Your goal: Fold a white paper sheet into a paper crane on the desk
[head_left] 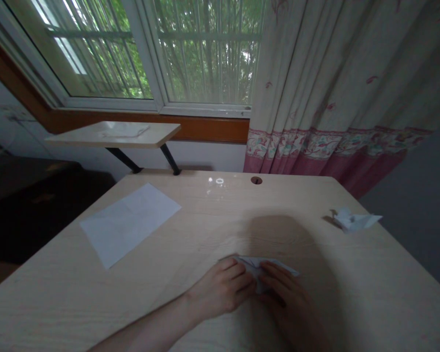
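A small folded piece of white paper (260,266) lies on the light wooden table (205,230) near its front edge. My left hand (223,291) rests on the paper's left part, fingers curled down and pressing it flat. From the right, my right hand (289,303) presses on the same paper with its fingers bent, fingertips meeting those of the left hand. Most of the paper is hidden under both hands.
A flat white sheet (128,222) lies at the table's left. A finished folded paper figure (353,220) sits near the right edge. A cable hole (256,180) is at the back. A raised shelf (117,134), a window and a curtain (344,88) stand behind.
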Tool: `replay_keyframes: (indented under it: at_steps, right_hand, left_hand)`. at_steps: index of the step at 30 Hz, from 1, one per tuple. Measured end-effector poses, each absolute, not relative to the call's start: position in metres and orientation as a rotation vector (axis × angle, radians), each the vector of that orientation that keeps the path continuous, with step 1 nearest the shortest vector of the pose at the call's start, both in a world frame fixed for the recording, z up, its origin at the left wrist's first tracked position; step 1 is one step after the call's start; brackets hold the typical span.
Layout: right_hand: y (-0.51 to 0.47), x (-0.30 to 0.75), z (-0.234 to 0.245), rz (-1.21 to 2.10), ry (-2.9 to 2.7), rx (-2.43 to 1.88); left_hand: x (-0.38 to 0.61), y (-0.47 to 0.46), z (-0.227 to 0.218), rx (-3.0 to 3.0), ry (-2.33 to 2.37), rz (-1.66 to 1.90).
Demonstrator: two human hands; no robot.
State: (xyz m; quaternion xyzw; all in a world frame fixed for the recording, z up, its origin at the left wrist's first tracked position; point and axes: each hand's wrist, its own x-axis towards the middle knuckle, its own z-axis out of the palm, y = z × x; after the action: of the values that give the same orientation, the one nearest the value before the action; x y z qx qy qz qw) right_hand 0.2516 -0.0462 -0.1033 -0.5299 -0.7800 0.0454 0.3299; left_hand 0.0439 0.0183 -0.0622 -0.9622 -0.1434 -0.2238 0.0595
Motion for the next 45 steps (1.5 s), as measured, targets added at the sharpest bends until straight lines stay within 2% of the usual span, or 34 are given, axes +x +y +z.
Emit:
replay_keyframes:
  at_steps: [9,19,24,34,39,45]
  right_hand:
    - [-0.046,0.248,-0.097,0.178,-2.052,-1.316]
    - [-0.043,0.23,-0.094,0.041,-1.967,-1.579]
    - [-0.039,0.225,-0.1,0.077,-1.845,-1.699]
    - [-0.035,0.221,-0.103,-0.119,-1.807,-1.821]
    - [-0.034,0.224,-0.103,-0.22,-1.832,-1.773]
    - [-0.034,0.22,-0.098,-0.208,-1.879,-1.824]
  left_hand:
    - [0.044,0.017,-0.071,-3.079,-0.618,-0.687]
    - [0.049,0.015,-0.069,-3.248,-1.038,-0.653]
    - [0.051,0.017,-0.06,-3.296,-1.185,-0.695]
    - [0.058,0.015,-0.071,-3.247,-1.502,-0.893]
    - [0.06,0.015,-0.073,-3.21,-1.553,-0.984]
    - [0.062,0.015,-0.077,-3.153,-1.55,-0.899]
